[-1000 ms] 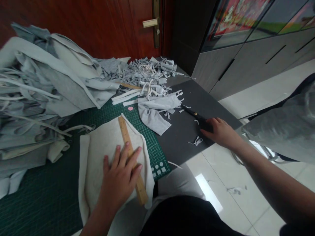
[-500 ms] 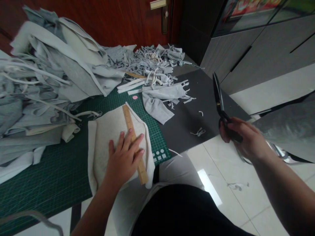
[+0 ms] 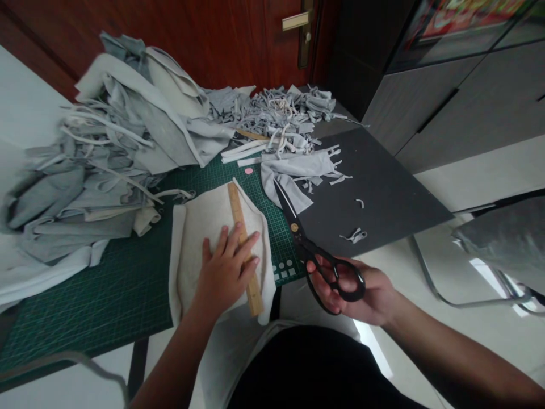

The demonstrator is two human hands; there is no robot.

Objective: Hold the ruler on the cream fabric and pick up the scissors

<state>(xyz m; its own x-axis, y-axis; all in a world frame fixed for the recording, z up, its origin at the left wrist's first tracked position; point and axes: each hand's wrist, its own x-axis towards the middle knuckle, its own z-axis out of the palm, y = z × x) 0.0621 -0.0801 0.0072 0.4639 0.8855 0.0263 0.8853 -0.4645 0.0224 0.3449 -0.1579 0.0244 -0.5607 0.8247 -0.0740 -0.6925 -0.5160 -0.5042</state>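
My left hand (image 3: pixel 225 272) is open, pressing a wooden ruler (image 3: pixel 235 213) onto a cream felt piece (image 3: pixel 202 238) on the green cutting mat (image 3: pixel 128 295); my right hand (image 3: pixel 357 289) grips black-handled scissors (image 3: pixel 298 236), blades closed.

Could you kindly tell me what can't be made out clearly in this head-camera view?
- Long wooden ruler: middle hidden by the left hand.
- Black-handled scissors: grips partly hidden by the right hand.
- Small pink speck on the green cutting mat: too small to identify.
- Grey cloth: cut off by the right edge.

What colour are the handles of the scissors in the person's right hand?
The scissors handles are black, best seen in the head view.
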